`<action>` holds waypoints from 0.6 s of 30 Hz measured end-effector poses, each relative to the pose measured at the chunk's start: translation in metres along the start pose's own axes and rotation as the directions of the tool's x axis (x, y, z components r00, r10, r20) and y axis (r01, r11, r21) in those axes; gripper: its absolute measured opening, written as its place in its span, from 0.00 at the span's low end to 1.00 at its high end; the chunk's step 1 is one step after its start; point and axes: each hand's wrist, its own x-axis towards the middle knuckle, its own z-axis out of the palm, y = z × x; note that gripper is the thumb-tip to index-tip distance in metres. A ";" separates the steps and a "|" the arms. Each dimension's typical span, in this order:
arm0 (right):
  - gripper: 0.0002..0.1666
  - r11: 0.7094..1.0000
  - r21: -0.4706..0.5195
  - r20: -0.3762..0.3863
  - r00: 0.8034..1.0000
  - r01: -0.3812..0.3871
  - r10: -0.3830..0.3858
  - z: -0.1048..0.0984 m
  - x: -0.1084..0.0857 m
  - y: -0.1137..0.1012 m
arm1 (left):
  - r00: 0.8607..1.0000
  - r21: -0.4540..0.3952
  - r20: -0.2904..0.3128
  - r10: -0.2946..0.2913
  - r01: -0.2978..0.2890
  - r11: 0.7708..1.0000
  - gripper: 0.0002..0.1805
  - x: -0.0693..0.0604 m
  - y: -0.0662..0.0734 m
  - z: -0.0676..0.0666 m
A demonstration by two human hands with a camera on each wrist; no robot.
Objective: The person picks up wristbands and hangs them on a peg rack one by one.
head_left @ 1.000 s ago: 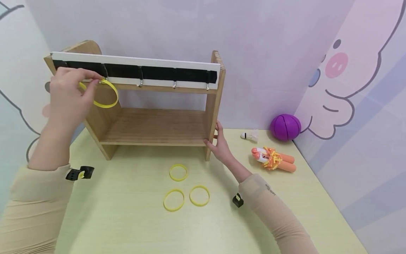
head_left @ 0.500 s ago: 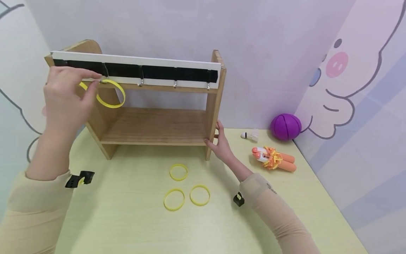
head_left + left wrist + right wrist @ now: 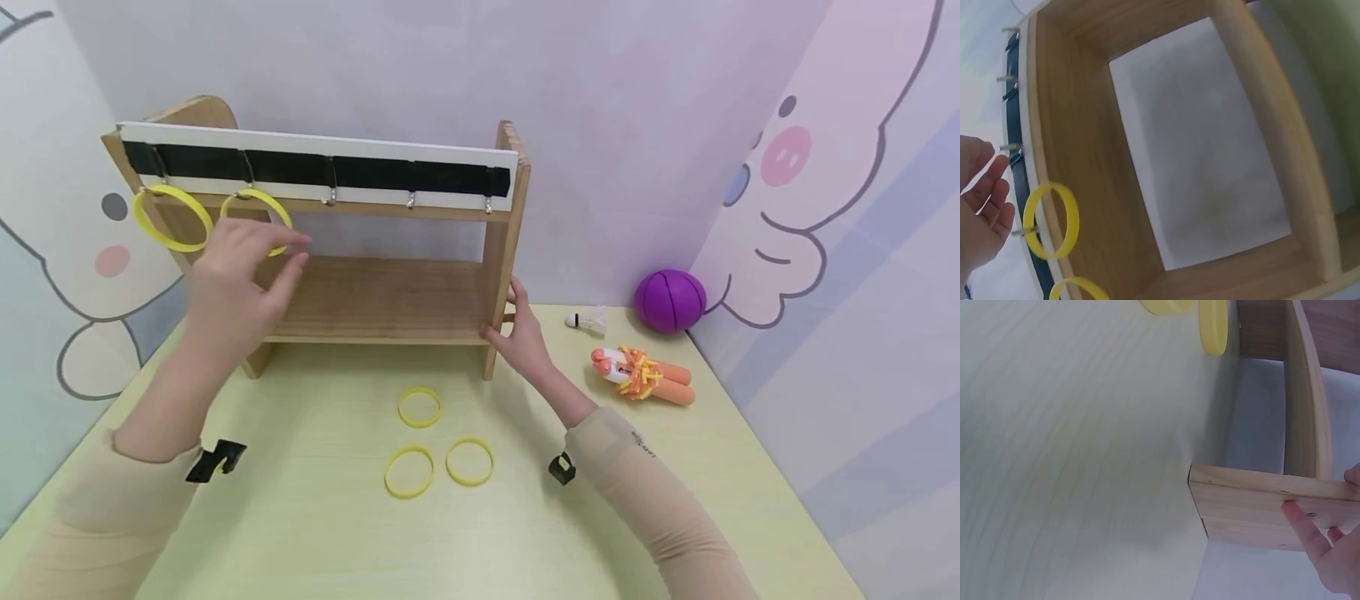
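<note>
Gripping the shelf's (image 3: pixel 375 300) right panel: right hand (image 3: pixel 525 342), thumb at the front edge, a fingertip on the outer face. Left hand (image 3: pixel 240 271) holds nothing, fingers loosely bent, thumb and index parted; it's in front of the shelf's left half. Left wrist view puts it near the third hook (image 3: pixel 1011 147), apart from the rings. Up on the shelf: white bar (image 3: pixel 322 142) across the top front, black strip (image 3: pixel 288 167) along it, five metal hooks in a row. First ring (image 3: pixel 183 247), yellow, hangs on the shelf's leftmost hook. Second ring (image 3: pixel 279 208) hangs on the next hook over, partly hidden behind the left hand in the head view. Three more rings, also yellow, lie flat on the table (image 3: pixel 337 542) in front of the shelf: back one (image 3: pixel 420 425) nearest it, front-left one (image 3: pixel 408 496) and front-right one (image 3: pixel 470 484) farther out, near each other. Right of the shelf: shuttlecock (image 3: pixel 588 320) on its side, purple ball (image 3: pixel 671 301) beyond it, orange-handled bundle (image 3: pixel 637 373) nearer the front. Wall (image 3: pixel 600 100) behind the shelf, cartoon figures to either side.
</note>
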 end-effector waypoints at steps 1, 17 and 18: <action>0.53 1.000 0.000 0.000 1.000 0.003 -0.003 0.000 0.000 -0.001 | 1.000 -0.014 0.006 0.009 -0.009 1.000 0.09 -0.003 0.001 0.003; 0.55 1.000 -0.019 -0.012 1.000 0.016 -0.016 -0.002 0.000 -0.001 | 0.977 -0.168 0.192 0.089 -0.056 0.984 0.14 -0.064 0.017 0.057; 0.55 1.000 -0.012 -0.013 1.000 0.014 -0.014 -0.002 -0.001 -0.001 | 0.973 -0.168 0.210 0.095 -0.060 0.984 0.14 -0.069 0.017 0.059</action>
